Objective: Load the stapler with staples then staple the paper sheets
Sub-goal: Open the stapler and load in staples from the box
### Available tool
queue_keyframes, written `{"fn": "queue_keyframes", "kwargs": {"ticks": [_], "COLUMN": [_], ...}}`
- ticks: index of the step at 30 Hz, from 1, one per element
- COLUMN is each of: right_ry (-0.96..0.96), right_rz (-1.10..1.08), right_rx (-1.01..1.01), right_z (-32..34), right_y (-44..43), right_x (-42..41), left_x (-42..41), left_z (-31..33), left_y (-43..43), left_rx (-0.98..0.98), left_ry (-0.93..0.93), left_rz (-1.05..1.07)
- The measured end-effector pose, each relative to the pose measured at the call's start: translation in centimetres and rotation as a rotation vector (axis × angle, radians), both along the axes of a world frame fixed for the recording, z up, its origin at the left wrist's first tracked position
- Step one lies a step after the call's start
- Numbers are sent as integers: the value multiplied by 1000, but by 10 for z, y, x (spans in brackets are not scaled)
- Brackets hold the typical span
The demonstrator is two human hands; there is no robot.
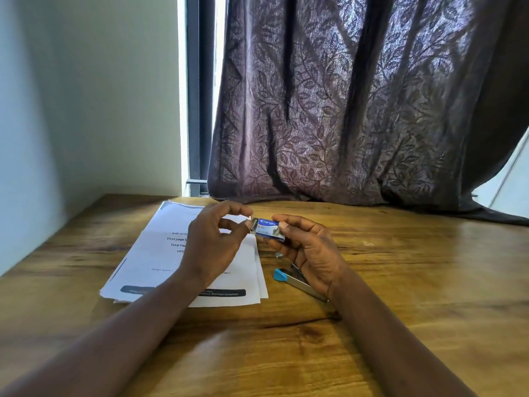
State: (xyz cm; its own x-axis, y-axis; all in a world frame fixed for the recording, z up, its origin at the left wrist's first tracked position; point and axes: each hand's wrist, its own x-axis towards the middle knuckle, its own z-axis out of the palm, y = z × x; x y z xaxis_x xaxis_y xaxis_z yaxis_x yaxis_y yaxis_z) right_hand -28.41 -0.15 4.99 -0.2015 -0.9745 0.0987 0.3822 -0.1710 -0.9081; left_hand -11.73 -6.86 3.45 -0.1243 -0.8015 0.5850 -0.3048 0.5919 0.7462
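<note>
Box (270,230) gripped in right hand (309,247), long axis left-right, open end facing left hand (211,242), which pinches its grey insert (253,225); stapler (289,279) lies on tabletop under right wrist, beside paper (160,253).

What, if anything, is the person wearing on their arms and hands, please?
Nothing shows: the left hand and right hand are bare, with no gloves, rings or watch. The left forearm and right forearm are unsleeved down to the frame's edge. The fingers have short, plain-looking nails.

Forearms converging (both raised); right hand (309,247) grips staple box (269,229), left hand (211,245) pinches its end
</note>
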Motion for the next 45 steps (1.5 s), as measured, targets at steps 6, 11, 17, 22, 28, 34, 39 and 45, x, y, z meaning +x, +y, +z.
{"fn": "queue_keyframes", "kwargs": {"ticks": [6,11,17,22,28,34,39,45], "right_ry": [3,33,61,97,64,17,32,87], "right_rz": [2,-3,8,-7,-24,-25,-20,-48], "right_rx": [-13,-14,-24,-30,0,20,23,17], "right_z": [-1,-1,-2,-4,-3,-1,-2,-5], "right_y": [0,0,0,-1,-1,0,-2,-4], "right_x": [1,0,-1,-2,-1,-1,-1,-2], "left_x": [0,1,3,1,1,-1,0,1], "left_z": [0,1,0,-5,-8,0,2,-1], "left_y": [2,2,-1,-7,-9,-7,-6,-6], "left_rx": [16,129,241,307,393,510,528,394], "left_ry": [-37,-13,28,31,185,425,509,367], "left_rz": [46,-2,-53,-58,-135,-192,-230,-196]}}
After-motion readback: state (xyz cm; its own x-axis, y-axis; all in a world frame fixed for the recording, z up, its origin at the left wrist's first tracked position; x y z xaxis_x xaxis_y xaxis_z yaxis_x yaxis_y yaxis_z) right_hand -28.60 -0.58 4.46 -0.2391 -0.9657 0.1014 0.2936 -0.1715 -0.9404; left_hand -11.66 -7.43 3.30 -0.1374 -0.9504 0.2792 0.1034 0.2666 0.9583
